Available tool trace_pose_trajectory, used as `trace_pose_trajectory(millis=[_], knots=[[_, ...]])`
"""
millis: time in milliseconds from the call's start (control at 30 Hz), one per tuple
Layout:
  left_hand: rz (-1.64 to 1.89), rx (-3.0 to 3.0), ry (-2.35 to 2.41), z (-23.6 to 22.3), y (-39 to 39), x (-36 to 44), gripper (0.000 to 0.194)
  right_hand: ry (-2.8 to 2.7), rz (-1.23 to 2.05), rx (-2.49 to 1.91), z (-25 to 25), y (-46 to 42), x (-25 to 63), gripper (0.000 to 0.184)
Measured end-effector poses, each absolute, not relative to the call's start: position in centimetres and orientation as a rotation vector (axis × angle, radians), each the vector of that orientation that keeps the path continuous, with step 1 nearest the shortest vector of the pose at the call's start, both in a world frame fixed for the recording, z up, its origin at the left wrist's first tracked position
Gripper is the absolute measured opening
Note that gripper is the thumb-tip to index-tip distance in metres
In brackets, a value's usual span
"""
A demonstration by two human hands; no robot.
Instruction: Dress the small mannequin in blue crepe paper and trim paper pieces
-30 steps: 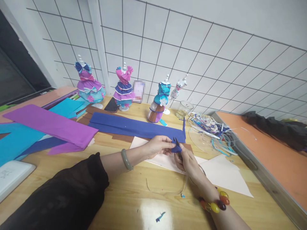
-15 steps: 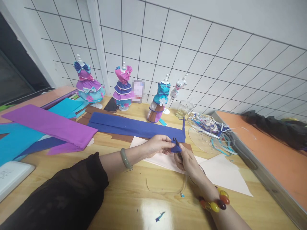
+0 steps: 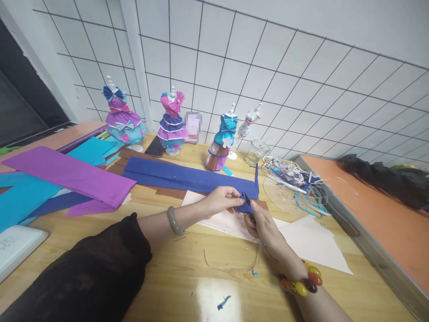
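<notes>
Between the fingertips of my left hand (image 3: 223,201) is a small dark blue piece of crepe paper or fabric (image 3: 245,207), pinched at its left side. My right hand (image 3: 263,223) is closed round a pair of small dark scissors (image 3: 246,198), whose slightly parted blades point up across the blue piece. Most of the scissors' handles are hidden by my right hand. Just beyond both hands lies a long folded dark blue strip (image 3: 191,176). Pale pink sheets (image 3: 315,243) lie under and to the right of my hands.
Several small dress forms stand along the wall, including one in purple and blue (image 3: 124,114). A glass (image 3: 257,153) and a heap of ribbons (image 3: 290,172) are at the back right. Purple cloth or paper (image 3: 70,172) lies left. A raised orange-topped edge (image 3: 362,214) borders the right.
Both hands stay in nearly the same place. The blades and the blue piece have shifted only slightly.
</notes>
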State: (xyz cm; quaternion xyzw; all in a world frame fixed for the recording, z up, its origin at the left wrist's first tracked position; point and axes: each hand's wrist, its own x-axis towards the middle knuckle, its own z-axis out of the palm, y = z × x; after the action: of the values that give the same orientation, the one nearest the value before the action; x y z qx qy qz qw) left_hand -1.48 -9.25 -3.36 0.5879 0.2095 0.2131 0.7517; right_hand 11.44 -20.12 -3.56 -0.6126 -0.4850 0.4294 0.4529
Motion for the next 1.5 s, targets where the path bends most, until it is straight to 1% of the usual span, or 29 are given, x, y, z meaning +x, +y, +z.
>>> trace_pose_trajectory(millis=[667,1500], knots=[[0.424,1.334,0.442,-3.8,-9.0,-1.5,0.037,-1.233,1.025,-1.59,-2.6,-20.3,10.9,0.052],[0.36,1.366,0.462,-3.1,-8.2,-1.8,0.036,-1.217,1.079,-1.542,-3.5,-20.2,11.5,0.045]])
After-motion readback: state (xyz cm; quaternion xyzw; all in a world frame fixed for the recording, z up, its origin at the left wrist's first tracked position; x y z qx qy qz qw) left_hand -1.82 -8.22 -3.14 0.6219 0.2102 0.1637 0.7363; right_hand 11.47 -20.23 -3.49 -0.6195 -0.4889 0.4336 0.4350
